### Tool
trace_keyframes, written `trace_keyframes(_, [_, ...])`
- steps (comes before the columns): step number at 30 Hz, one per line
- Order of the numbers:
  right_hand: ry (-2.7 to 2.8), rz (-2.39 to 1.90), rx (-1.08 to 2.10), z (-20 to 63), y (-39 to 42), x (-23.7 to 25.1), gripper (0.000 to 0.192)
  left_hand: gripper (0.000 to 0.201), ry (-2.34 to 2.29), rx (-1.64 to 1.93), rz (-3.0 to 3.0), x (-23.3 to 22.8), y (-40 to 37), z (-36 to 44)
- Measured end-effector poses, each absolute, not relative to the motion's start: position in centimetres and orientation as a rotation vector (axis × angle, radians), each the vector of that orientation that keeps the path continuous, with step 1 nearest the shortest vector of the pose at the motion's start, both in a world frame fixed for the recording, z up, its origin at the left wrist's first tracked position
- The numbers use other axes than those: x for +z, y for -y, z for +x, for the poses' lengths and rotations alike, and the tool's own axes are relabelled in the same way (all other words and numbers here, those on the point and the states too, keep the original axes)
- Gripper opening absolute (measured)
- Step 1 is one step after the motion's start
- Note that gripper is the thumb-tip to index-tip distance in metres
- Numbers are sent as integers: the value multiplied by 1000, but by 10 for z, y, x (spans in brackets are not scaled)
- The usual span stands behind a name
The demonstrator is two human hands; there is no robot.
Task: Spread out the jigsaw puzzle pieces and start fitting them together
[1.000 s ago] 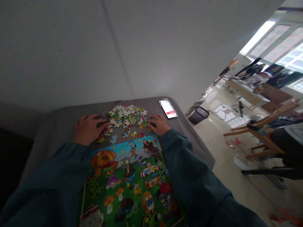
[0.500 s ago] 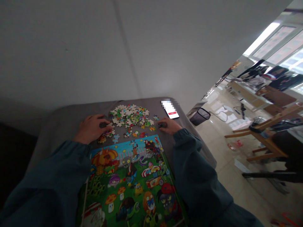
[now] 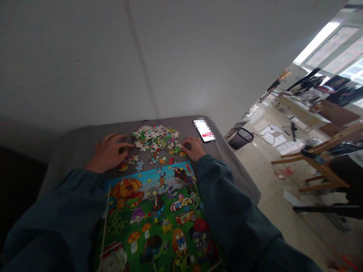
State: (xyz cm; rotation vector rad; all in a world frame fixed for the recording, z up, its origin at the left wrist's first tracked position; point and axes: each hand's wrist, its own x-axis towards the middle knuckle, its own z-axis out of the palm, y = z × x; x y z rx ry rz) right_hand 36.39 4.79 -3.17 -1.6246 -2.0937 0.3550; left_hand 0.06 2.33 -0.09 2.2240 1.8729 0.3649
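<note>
The puzzle pieces should feel light and stiff, best pinched edgewise; your left hand is parted at their eight o'clock, but whether your right hand, at four, grips one I cannot tell.

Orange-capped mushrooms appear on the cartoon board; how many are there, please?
2: a larger mushroom on the cartoon board, left of its middle, and a smaller mushroom just above and right of it. The left sleeve overlaps the board, so others may be hidden.
</note>
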Motion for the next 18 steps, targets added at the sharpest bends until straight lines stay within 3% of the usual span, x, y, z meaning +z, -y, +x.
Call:
trace_keyframes(6, [2064, -1603, 304, 369, -45, -23, 13, 36, -1898, 164, 2233, 2, -15, 11])
trace_keyframes(9, [2117, -1575, 284, 364, -37, -18, 19, 31, -1879, 122, 2247, 5, -14, 15])
trace_keyframes(13, [2198, -1480, 251, 348, -27, -13, 20, 25, -1823, 113, 2279, 7, -16, 17])
trace_keyframes(18, [2391, -1186, 352, 321, -26, -3, 20, 33, -1695, 213, 2163, 6, -19, 11])
